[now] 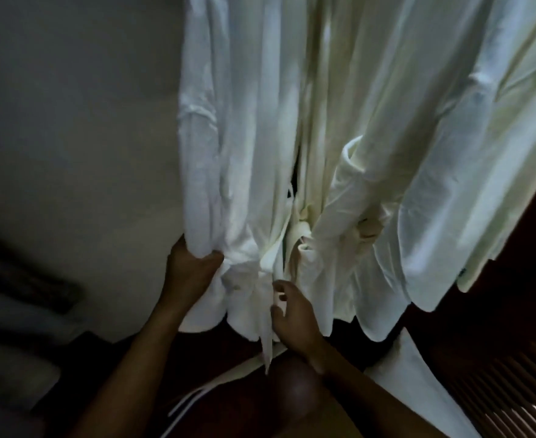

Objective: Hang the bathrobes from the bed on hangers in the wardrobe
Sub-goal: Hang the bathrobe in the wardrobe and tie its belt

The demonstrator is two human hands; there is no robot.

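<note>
Two white bathrobes hang side by side in front of me: one at left [244, 121], one at right [434, 137]. Their tops and the hangers are out of frame. My left hand [190, 263] grips a bunched fold at the left robe's outer edge, near its hem. My right hand [292, 314] pinches the white belt [268, 339] that dangles from a knot at the left robe's front. The right robe has a tied belt knot [367, 230] too.
A pale wall [70, 121] stands at left. Dark wood of the wardrobe [513, 295] runs along the right, with a slatted panel [519, 396] at the lower right. My knee [295, 393] is below the hands.
</note>
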